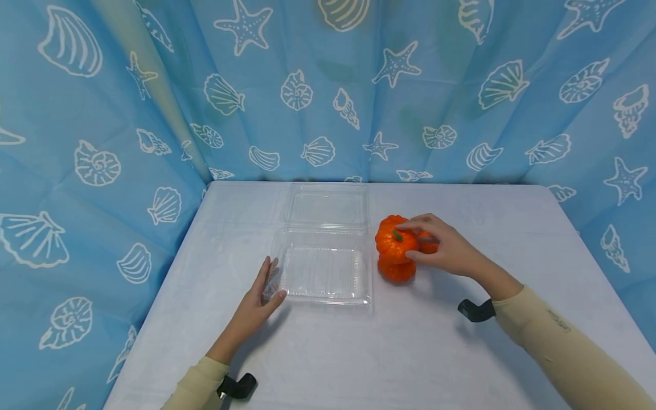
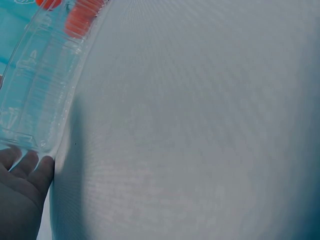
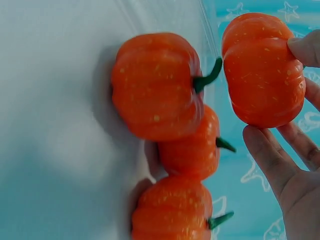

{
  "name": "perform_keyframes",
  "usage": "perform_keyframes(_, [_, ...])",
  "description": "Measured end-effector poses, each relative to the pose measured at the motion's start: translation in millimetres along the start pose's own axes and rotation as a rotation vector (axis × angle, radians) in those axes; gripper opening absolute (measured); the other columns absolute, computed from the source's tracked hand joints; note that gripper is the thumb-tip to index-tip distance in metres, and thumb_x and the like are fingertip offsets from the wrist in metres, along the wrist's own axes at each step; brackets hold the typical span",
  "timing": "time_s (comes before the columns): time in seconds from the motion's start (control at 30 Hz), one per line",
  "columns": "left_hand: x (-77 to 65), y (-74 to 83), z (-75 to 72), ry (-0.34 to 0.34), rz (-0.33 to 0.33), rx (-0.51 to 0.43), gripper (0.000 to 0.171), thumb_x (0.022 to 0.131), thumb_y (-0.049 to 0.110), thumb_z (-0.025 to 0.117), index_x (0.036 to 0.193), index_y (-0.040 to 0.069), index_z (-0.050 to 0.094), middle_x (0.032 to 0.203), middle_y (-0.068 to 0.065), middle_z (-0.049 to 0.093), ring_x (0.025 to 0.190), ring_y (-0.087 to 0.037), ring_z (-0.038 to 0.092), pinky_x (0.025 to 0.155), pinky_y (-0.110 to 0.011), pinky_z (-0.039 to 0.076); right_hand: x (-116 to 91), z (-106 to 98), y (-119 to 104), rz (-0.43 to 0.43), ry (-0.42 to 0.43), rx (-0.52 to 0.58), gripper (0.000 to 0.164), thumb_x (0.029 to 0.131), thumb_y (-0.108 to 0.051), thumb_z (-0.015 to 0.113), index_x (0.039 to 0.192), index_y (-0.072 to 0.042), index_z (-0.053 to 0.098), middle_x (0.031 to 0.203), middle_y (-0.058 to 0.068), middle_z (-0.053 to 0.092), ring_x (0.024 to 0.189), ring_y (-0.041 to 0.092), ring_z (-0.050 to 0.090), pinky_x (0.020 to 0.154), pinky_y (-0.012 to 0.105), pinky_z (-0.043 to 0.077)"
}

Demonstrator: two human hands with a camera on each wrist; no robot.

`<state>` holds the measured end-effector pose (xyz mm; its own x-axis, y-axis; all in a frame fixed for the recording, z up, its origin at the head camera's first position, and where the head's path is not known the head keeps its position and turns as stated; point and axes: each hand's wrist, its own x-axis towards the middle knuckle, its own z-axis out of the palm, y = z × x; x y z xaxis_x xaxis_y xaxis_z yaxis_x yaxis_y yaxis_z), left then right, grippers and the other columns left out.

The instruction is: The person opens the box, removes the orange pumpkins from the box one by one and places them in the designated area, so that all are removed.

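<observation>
My right hand pinches a small orange toy pumpkin with a green stem between thumb and fingers. In the right wrist view this held pumpkin is raised off the table, apart from three others: a front pumpkin, a middle pumpkin and a far pumpkin, all standing on the cloth. Left of them lies a clear plastic clamshell box, its lid folded back flat. My left hand rests against the box's left side, fingers fairly straight; the left wrist view shows its fingertips at the box's edge.
A white cloth covers the table. Blue curtains printed with shells and starfish hang behind it and at both sides. Dark wrist mounts stick out at the left cuff and the right cuff.
</observation>
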<state>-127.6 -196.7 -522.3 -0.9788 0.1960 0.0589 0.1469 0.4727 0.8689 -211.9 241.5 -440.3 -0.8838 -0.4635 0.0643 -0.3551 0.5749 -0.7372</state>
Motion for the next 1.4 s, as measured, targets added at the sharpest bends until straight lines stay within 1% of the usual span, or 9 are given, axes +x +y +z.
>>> perform_keyframes(0.17, [-0.5,-0.7,0.0,-0.002,-0.005,0.007,0.09,0.099,0.028,0.067,0.165,0.01,0.007,0.167,-0.007,0.024,0.153,-0.033,0.023,0.119,-0.058,0.024,-8,-7,6,0.014,0.028,-0.007,0.048,0.092,-0.031,0.078,0.137,-0.026,0.063,0.138,0.005,0.05,0.128,0.032,0.048,0.1,0.057,0.051])
perform_keyframes(0.4, [-0.6,0.2,-0.7,0.003,-0.011,0.01,0.09,0.1,0.029,0.067,0.165,0.011,0.007,0.167,-0.006,0.024,0.153,-0.031,0.022,0.12,-0.058,0.022,-22,-14,16,0.008,0.077,0.008,0.051,0.092,-0.022,0.078,0.14,-0.019,0.061,0.135,0.009,0.051,0.124,0.033,0.051,0.1,0.061,0.049])
perform_keyframes(0.6, [-0.3,-1.6,-0.1,-0.001,-0.005,0.002,0.091,0.1,0.031,0.066,0.165,0.01,0.006,0.168,-0.006,0.023,0.154,-0.031,0.02,0.121,-0.057,0.019,-35,-15,28,0.012,0.115,-0.013,0.05,0.092,-0.018,0.078,0.139,-0.016,0.061,0.131,0.009,0.052,0.116,0.026,0.051,0.096,0.06,0.052])
perform_keyframes(0.73, [-0.4,-2.3,0.1,-0.005,-0.001,-0.003,0.091,0.1,0.032,0.066,0.165,0.011,0.006,0.168,-0.006,0.023,0.154,-0.031,0.02,0.121,-0.057,0.02,-48,-14,34,0.03,0.128,-0.042,0.05,0.091,-0.018,0.079,0.138,-0.017,0.062,0.13,0.007,0.053,0.112,0.02,0.051,0.094,0.041,0.057])
perform_keyframes(0.83, [-0.3,-3.0,0.5,0.0,0.005,0.009,0.091,0.1,0.031,0.066,0.165,0.01,0.007,0.168,-0.006,0.023,0.153,-0.033,0.021,0.12,-0.058,0.021,-57,-14,38,0.05,0.131,-0.054,0.052,0.09,-0.018,0.08,0.138,-0.017,0.062,0.132,0.007,0.053,0.112,0.02,0.052,0.092,0.027,0.055])
perform_keyframes(0.9, [-0.6,-2.7,0.4,0.005,0.006,0.014,0.09,0.1,0.03,0.066,0.165,0.01,0.007,0.168,-0.006,0.024,0.153,-0.033,0.021,0.12,-0.059,0.022,-61,-14,40,0.059,0.126,-0.055,0.052,0.09,-0.018,0.08,0.139,-0.016,0.062,0.133,0.009,0.052,0.113,0.023,0.054,0.092,0.031,0.057])
perform_keyframes(1.0, [-0.8,-2.8,0.1,0.01,0.008,0.015,0.09,0.099,0.028,0.067,0.165,0.01,0.008,0.167,-0.006,0.025,0.153,-0.033,0.022,0.12,-0.058,0.022,-66,-12,43,0.08,0.113,-0.055,0.051,0.091,-0.019,0.079,0.138,-0.015,0.061,0.132,0.01,0.052,0.114,0.027,0.054,0.093,0.05,0.057])
perform_keyframes(1.07, [-1.1,-2.4,-0.3,0.008,0.006,0.012,0.09,0.099,0.028,0.067,0.165,0.01,0.007,0.167,-0.006,0.025,0.153,-0.032,0.022,0.12,-0.058,0.021,-68,-11,45,0.092,0.106,-0.053,0.051,0.091,-0.019,0.079,0.138,-0.014,0.061,0.132,0.011,0.052,0.114,0.029,0.054,0.093,0.058,0.054])
perform_keyframes(1.4, [-0.4,-2.3,-0.2,0.001,0.005,0.004,0.09,0.099,0.028,0.067,0.165,0.01,0.007,0.167,-0.006,0.024,0.154,-0.031,0.021,0.121,-0.057,0.019,-74,-2,59,0.107,0.1,-0.029,0.05,0.091,-0.02,0.079,0.138,-0.014,0.06,0.132,0.011,0.051,0.114,0.03,0.053,0.094,0.058,0.053])
